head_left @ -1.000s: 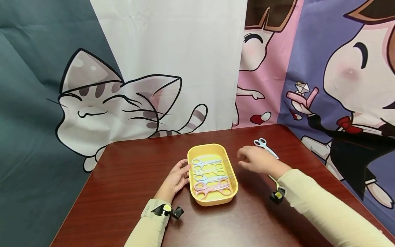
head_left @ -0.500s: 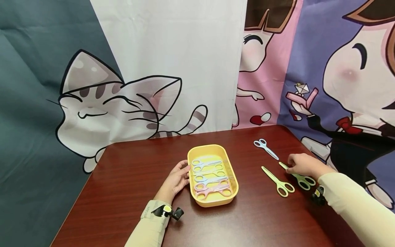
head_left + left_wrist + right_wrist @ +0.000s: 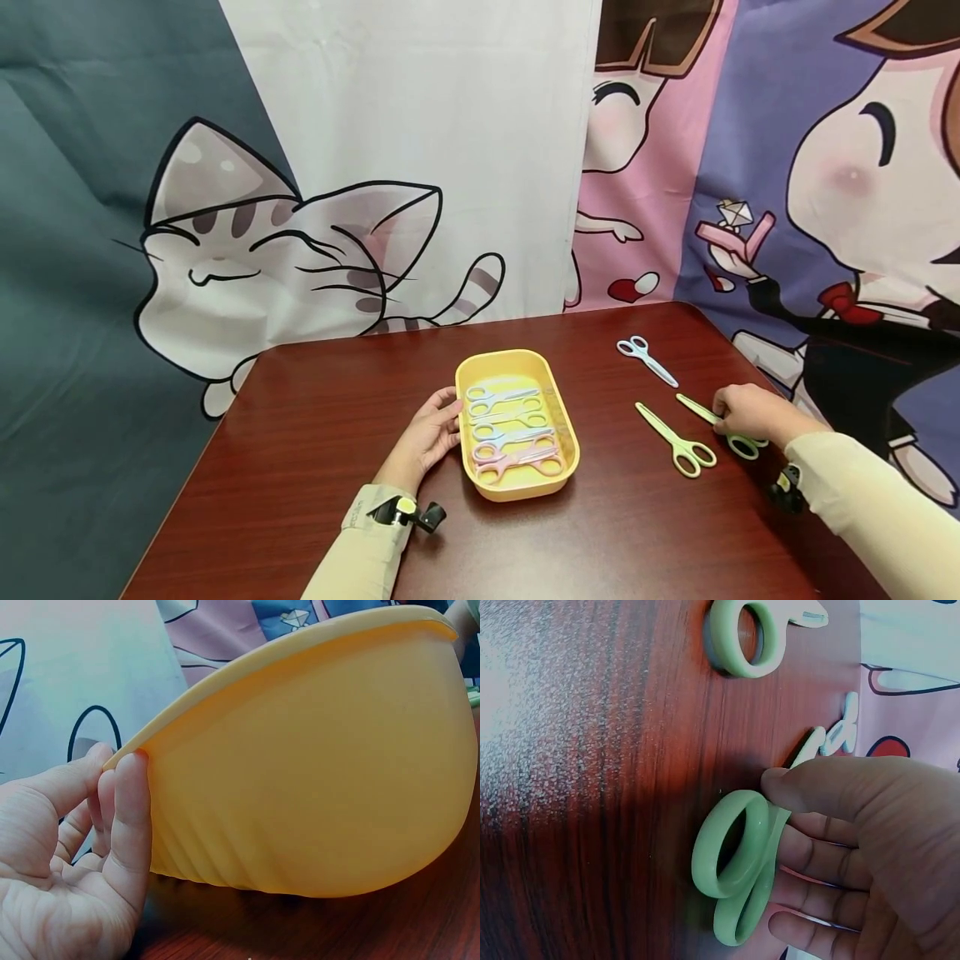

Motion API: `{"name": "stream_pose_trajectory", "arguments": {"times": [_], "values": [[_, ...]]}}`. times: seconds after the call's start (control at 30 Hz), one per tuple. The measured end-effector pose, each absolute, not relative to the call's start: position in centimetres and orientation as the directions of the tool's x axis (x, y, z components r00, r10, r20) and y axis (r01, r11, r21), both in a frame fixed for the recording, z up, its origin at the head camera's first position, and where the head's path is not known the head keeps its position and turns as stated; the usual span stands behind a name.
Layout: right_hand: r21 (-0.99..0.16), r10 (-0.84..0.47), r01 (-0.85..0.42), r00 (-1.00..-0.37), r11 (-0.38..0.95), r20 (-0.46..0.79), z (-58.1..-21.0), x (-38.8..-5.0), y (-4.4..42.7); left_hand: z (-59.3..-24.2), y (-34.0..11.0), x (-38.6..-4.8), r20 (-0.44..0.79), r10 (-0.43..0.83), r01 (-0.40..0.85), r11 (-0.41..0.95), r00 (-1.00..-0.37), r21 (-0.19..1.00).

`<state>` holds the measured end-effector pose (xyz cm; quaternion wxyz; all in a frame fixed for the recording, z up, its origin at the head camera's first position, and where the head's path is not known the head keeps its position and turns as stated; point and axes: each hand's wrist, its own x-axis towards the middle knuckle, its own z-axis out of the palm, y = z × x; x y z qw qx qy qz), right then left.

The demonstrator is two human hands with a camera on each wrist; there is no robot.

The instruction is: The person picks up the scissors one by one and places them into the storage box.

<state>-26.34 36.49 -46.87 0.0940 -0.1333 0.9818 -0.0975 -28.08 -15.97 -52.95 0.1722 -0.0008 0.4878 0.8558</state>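
A yellow plastic tray (image 3: 573, 454) stands on the table with several pairs of blue, green and pink scissors (image 3: 517, 461) lying across its floor. My left hand (image 3: 429, 432) holds the tray's left side. In the left wrist view its thumb is at the rim and its fingers lie against the outer wall. On the right, my right hand (image 3: 753, 414) pinches green scissors (image 3: 731, 847) between thumb and fingers near the pivot, which the hand partly hides. Their blades point away to the back left. A second pair of green scissors (image 3: 678, 442) lies just left of that hand.
Blue scissors (image 3: 647, 360) lie farther back on the right of the dark red wooden table (image 3: 337, 408). Behind the table hangs a printed cartoon cloth (image 3: 450, 125). Each wrist carries a small black camera mount.
My right hand has moved right from beside the tray to the farther green scissors and now pinches them slightly nearer the handles. The nearer green scissors came into view. My left hand and the tray stayed put.
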Motion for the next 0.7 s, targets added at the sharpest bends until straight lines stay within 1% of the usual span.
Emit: {"name": "stream_pose_trajectory", "arguments": {"times": [0.23,0.4,0.53,0.7], "values": [[-0.216,-0.297,-0.264,-0.944,0.940,-0.140,-47.1,-26.4,36.8,-52.9,-15.8,-28.1,-0.164,0.284,-0.287,-0.476,-0.945,0.831],[-0.223,-0.331,-0.296,-0.933,0.929,-0.141,-46.2,-26.9,36.0,-52.9,-15.8,-28.0,-0.165,0.290,-0.291,-0.473,-0.943,0.831],[-0.203,-0.372,-0.347,-0.923,0.916,-0.101,-44.7,-27.6,34.0,-52.9,-15.9,-28.0,-0.171,0.298,-0.302,-0.479,-0.939,0.824],[-0.163,-0.441,-0.431,-0.897,0.887,-0.028,-42.0,-28.5,29.8,-52.8,-16.0,-28.0,-0.171,0.300,-0.304,-0.483,-0.938,0.821]]}}
